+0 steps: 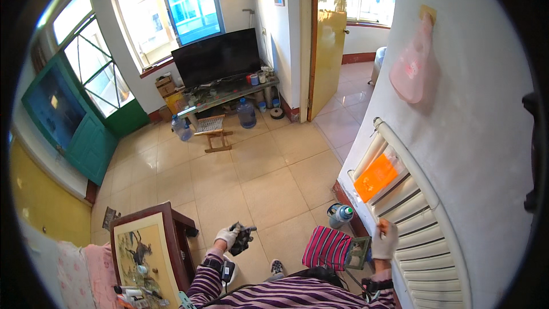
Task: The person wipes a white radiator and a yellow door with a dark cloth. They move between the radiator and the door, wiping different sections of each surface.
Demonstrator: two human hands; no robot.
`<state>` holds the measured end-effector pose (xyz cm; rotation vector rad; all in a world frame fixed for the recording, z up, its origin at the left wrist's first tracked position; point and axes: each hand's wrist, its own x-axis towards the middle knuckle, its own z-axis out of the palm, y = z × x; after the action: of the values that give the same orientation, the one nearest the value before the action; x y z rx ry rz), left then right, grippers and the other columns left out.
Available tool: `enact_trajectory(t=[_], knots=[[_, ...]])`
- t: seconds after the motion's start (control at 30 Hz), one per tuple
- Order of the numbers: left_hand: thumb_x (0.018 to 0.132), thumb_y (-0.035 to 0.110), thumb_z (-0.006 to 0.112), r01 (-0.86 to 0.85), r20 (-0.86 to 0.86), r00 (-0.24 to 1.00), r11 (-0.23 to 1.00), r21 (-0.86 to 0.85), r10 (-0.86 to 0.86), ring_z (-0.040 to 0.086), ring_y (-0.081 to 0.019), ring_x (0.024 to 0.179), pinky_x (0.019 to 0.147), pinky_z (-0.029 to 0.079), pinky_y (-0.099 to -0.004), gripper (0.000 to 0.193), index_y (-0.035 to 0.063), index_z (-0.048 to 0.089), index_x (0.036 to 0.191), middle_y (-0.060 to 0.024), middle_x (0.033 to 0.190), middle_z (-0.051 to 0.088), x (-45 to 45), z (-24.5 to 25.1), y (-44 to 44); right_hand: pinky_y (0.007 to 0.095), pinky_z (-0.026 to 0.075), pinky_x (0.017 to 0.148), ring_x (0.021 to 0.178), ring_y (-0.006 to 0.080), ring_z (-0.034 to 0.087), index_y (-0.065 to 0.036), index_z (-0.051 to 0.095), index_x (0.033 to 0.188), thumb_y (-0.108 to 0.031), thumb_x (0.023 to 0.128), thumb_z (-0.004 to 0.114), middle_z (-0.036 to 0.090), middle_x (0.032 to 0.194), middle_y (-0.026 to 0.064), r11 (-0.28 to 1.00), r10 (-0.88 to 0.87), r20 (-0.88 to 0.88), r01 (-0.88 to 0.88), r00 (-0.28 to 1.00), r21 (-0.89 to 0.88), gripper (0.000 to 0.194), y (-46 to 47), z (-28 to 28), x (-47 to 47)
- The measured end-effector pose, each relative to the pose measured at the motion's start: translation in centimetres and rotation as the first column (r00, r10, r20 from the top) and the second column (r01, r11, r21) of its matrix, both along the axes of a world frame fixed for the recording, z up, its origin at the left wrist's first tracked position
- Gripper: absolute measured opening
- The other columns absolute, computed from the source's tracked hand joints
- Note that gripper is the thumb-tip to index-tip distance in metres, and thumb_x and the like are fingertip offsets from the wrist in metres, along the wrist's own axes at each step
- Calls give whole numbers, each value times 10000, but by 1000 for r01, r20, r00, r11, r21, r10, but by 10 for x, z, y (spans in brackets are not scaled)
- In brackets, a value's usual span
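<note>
My left hand (227, 238), in a pale glove, holds a crumpled dark cloth (242, 238) above the tiled floor. My right hand (384, 240), also gloved, is raised beside the white radiator (418, 240), its fingers curled; whether it grips anything there cannot be told. An orange packet (376, 177) hangs on the radiator bars, above and left of that hand. Below it, a stool with a striped pink and black cover (327, 246) stands next to a bottle with a green cap (341, 214).
At left stands a dark red wooden table (171, 231) with bottles (128, 292) on it. Farther off are a folding stool (210, 125), water jugs (246, 113) and a television (216, 58) on a glass-topped stand. A pink plastic bag (412, 71) hangs on the right wall, past an open door (328, 43).
</note>
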<state>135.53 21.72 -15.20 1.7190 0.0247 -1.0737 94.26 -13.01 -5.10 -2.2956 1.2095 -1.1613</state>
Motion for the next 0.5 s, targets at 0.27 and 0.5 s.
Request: enact_trajectory(t=[0.27, 0.5], knots=[[1000, 450, 639, 332, 99, 943, 899, -284, -317, 611, -109, 821, 753, 540, -284, 445, 45, 689, 1178, 4, 968, 687, 65, 134, -88, 348, 549, 897, 1186, 254, 607, -64, 439, 1459, -251, 954, 705, 564, 1372, 184, 763, 425, 227, -482, 876, 432, 601, 39, -24, 205], [969, 471, 656, 382, -28, 850, 651, -656, -526, 628, -186, 1164, 1000, 530, -345, 625, 24, 553, 1393, -66, 1303, 646, 69, 151, -176, 369, 561, 939, 1222, 225, 598, -198, 422, 1513, -543, 1044, 466, 532, 1451, 73, -252, -15, 838, -813, 546, 525, 584, 43, -55, 318]])
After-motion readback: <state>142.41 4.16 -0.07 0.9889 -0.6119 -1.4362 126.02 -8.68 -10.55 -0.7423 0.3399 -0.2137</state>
